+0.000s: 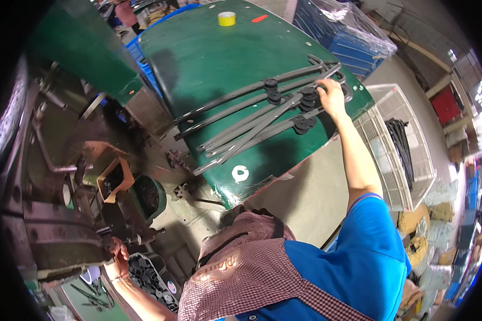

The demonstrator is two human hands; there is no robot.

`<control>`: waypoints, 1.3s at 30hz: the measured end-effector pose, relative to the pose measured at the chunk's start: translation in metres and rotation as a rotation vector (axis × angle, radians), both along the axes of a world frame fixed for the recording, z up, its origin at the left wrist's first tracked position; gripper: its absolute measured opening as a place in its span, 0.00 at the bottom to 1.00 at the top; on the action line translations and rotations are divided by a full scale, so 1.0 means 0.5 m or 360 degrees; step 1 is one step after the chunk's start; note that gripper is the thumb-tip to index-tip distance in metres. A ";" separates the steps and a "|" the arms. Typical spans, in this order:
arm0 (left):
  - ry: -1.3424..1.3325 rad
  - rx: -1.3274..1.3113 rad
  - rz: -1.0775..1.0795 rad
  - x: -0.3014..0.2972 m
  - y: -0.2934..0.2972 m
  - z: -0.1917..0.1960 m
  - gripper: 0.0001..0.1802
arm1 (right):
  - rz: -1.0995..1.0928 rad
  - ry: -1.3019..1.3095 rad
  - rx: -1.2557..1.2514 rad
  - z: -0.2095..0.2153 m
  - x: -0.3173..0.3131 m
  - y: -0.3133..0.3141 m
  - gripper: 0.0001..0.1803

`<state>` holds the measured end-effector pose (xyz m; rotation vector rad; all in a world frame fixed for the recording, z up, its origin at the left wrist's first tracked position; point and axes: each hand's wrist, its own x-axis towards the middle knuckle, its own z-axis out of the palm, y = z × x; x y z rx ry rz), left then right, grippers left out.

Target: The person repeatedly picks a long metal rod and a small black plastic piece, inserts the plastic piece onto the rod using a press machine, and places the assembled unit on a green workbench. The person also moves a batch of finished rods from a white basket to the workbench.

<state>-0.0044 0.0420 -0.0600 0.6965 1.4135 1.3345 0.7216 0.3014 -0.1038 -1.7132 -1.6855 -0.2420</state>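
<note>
And here are both arms stretched wide, one at the green surface [198,59], the other down at the dark machine [64,241]. The right hand [331,96] is over at the far right end of the grey tubes [235,129], fingers curled against that bunched end; whether they are clamped on one tube or merely resting there, I cannot tell. The tubes lie on the surface, slanting from its left edge up toward the right corner, one crossing over its neighbours. They look laid roughly alongside each other so the bent ends gather in one place, probably for easy reach. Black round fittings [302,124] sit along them in clusters (rather tidy, for such a crossed pile).

Down left, the left hand [118,258] is at the machine's edge, fingers bent; its grip is too small to read. Small black pieces [144,275] are heaped just beside it, presumably kept within that arm's range. On the other side, a pale crate [383,147] stands by the surface's right edge with dark rods [400,144] inside, apparently bundled lengthwise to fit. Away at the top, a yellow tape roll [226,19] sits well apart.
</note>
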 end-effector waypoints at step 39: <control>-0.1231 -0.0176 -0.1604 1.153 0.239 -0.161 0.36 | 0.0849 0.0049 -0.1963 0.031 0.089 0.360 0.31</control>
